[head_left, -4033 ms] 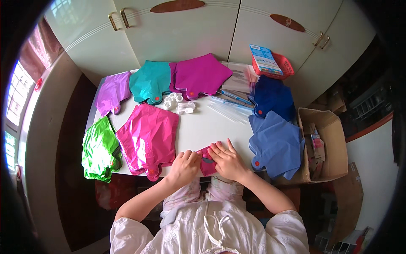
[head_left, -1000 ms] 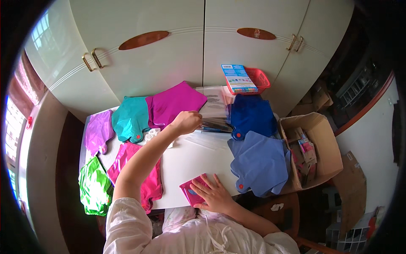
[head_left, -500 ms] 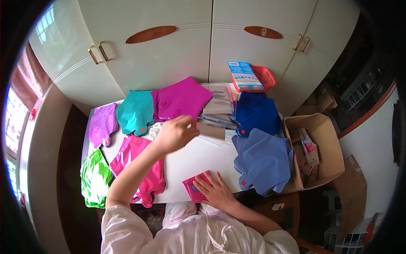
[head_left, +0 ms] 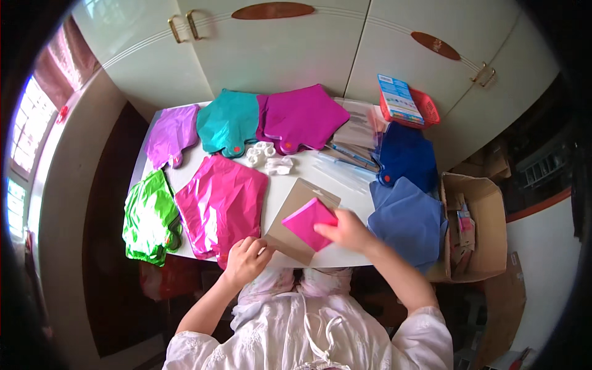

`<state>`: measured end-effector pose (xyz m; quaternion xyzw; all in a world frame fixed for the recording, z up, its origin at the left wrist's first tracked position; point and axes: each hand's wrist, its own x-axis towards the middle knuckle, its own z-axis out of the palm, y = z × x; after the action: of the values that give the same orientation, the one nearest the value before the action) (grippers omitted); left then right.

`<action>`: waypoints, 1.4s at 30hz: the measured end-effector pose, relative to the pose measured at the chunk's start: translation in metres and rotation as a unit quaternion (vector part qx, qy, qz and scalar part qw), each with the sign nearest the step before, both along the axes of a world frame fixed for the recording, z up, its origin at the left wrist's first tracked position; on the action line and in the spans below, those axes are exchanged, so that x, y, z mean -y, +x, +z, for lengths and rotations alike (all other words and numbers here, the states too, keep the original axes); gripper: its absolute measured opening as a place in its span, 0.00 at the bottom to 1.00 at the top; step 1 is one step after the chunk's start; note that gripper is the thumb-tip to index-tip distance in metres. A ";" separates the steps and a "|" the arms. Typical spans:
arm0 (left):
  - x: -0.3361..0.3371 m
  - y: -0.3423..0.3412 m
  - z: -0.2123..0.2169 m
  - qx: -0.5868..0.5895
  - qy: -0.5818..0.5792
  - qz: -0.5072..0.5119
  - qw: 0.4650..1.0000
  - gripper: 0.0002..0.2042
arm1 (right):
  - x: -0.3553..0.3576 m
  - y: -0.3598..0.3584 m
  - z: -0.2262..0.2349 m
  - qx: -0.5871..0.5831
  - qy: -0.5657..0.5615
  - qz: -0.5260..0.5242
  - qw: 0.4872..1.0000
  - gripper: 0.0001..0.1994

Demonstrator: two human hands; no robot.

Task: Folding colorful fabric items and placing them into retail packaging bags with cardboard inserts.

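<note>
The right hand (head_left: 351, 233) pinches a folded pink sheet (head_left: 304, 222) over a grey-brown card (head_left: 285, 239), whose lower-left corner the left hand (head_left: 246, 259) pinches at the counter's (head_left: 279, 190) near edge, between shiny pink foil (head_left: 223, 200) and pale-blue sheets (head_left: 407, 219).

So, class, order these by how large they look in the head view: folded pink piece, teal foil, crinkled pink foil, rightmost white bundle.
1. Crinkled pink foil
2. Teal foil
3. Folded pink piece, partly covered by the right hand
4. Rightmost white bundle
</note>
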<state>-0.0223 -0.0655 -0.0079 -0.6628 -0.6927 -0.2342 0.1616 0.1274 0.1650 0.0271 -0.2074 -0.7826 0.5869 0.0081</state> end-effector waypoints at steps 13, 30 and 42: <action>0.008 0.039 -0.008 0.046 -0.159 0.017 0.986 0.28 | -0.003 -0.042 -0.069 0.027 -0.065 0.050 0.996 0.23; -0.004 0.025 -0.006 0.021 -0.230 -0.028 0.973 0.33 | 0.005 -0.049 -0.033 0.112 0.205 0.084 0.969 0.32; -0.010 0.030 -0.005 0.029 -0.241 -0.022 0.970 0.39 | -0.044 -0.045 -0.029 -0.123 0.451 0.335 0.818 0.30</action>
<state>0.0074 -0.0559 -0.0128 -0.6898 -0.7187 -0.0832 -0.0283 0.0821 0.2090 -0.0018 0.1678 -0.9735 0.1552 -0.0004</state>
